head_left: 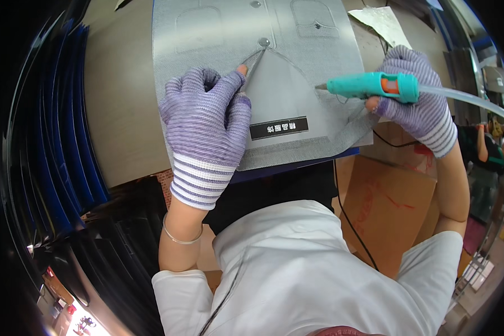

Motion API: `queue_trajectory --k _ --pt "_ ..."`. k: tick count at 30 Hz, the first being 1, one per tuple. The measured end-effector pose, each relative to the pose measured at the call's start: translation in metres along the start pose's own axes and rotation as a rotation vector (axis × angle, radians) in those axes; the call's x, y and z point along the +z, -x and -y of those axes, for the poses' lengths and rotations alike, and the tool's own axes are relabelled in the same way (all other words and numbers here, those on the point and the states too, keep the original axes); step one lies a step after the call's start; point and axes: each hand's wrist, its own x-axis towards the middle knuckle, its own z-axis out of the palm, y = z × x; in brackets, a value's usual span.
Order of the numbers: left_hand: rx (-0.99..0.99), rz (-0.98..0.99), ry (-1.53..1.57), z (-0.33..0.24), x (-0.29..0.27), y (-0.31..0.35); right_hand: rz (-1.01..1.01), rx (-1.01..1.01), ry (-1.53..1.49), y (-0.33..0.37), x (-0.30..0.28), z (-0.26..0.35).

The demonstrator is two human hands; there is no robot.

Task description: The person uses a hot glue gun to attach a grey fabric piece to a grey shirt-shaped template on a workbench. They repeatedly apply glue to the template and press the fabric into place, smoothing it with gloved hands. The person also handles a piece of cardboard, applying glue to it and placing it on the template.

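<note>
The two hands are apart from each other, both in purple and white striped gloves. The right hand (419, 84) is closed around a teal glue gun (355, 85), from whose rear a translucent stick (476, 101) goes out to the right. Its nozzle points left, over the grey sheet (201, 42); whether it touches, I cannot tell. The left hand (201, 120) rests on the left part of this sheet, forefinger beside a paler triangular part; I cannot tell if it grips anything. A black strip (279, 128) lies near the sheet's lower edge. The sheet is on the grey surface (117, 95). Further out are blue folders (67, 123) at left and a cardboard box (383, 210) at lower right.
</note>
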Motion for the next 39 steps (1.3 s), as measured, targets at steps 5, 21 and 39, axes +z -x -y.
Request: queue_trajectory --k 5,21,39 --pt "-0.001 0.002 -0.002 0.001 0.001 0.000 0.051 0.189 -0.092 -0.001 0.000 0.007" --pt "-0.017 0.000 0.032 0.005 0.005 0.004 0.414 0.297 -0.168 -0.017 -0.024 0.011" --pt "-0.047 0.061 0.005 -0.016 0.004 -0.010 -0.082 0.508 -1.036 0.003 -0.012 -0.045"
